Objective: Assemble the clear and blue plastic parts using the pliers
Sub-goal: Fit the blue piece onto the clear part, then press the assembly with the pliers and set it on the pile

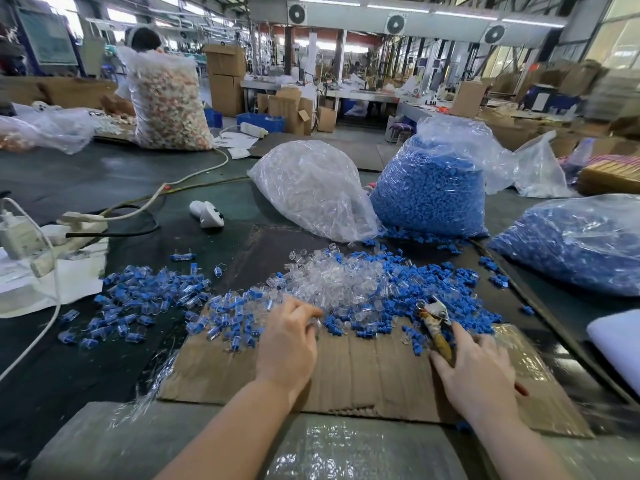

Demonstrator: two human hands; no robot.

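Picking clear parts (pixel 332 285) w/ L hand (pixel 289 336) fingers curled on pile, R hand (pixel 479 368) gripping pliers (pixel 437 327); next: seat blue part (pixel 446 285), squeeze.

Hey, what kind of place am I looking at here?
Most likely a factory assembly floor. Big bags of blue parts and clear parts sit by a loose pile on the worktable, cardboard cartons are stacked behind, and ventilation fans line the overhead ducting.
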